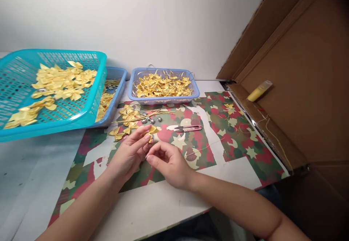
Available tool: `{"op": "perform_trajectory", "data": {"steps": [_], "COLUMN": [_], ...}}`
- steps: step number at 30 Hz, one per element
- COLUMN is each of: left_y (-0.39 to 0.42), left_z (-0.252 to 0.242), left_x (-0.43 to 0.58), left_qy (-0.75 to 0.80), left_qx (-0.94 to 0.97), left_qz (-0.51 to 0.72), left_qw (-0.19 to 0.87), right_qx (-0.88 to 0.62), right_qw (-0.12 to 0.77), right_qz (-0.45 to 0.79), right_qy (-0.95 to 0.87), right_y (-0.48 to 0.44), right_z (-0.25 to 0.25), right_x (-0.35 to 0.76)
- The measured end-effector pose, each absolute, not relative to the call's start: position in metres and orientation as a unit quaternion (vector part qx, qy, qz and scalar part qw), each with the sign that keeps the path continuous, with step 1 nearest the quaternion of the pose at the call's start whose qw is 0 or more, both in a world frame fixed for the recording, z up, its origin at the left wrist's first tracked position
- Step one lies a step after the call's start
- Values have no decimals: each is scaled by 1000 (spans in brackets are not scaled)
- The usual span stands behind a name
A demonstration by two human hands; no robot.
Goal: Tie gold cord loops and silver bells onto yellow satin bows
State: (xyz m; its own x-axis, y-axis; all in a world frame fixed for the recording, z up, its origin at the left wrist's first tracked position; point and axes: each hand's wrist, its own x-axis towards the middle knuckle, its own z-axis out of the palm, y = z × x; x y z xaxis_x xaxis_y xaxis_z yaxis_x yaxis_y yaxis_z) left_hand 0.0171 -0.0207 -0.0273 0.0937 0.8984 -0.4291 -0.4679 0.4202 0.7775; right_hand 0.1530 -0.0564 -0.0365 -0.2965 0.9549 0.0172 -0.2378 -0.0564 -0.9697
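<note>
My left hand (pixel 131 153) pinches a yellow ribbon bow (pixel 152 131) between thumb and fingers. Close beside it, my right hand (pixel 170 162) has thumb and forefinger pressed together; what sits at the tips is too small to make out. A thin thread (pixel 203 148) runs over the table to the right of that hand. Just beyond the left hand lie several loose yellow bows (pixel 128 114), gold cords (pixel 147 116) and small silver bells (pixel 149 120). Pink-handled thread snips (pixel 188 128) rest on the patterned table cover, to the right of the bells.
At the left, a turquoise basket (pixel 94 99) of yellow bows overlaps a blue basket (pixel 124 74) holding bows and cords. Another blue basket (pixel 165 100), full of bows with gold cords, stands at the back. A yellow thread spool (pixel 257 91) is by the cardboard wall (pixel 300 88).
</note>
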Motion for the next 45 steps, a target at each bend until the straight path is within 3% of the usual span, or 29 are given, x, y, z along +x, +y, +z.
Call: {"op": "perform_trajectory", "data": {"steps": [9,14,22,31,40,45], "left_y": [-19,-27,-31,-31,-36,-39], "left_z": [-38,-41,-29,-32,-26,-25], "left_x": [16,16,19,16,19,20], "left_qy": [479,475,429,446,396,349], "left_qx": [300,443,539,401,258,205], "left_qz": [461,420,447,432,421,400], "left_qw": [685,634,571,674,774,823], "right_qx": [-426,-439,-440,-455,-442,-447], "right_qw": [563,539,524,549,498,499], "right_qz": [602,664,648,514,329,296], "right_qy": [-372,-276,-333,-476,-670,-680], "right_y": [-42,-41,-40,-45,-55,-55], "right_z": [-51,-49,-43,-35,-34,-33], "right_x": [161,164,174,185,183,181]}}
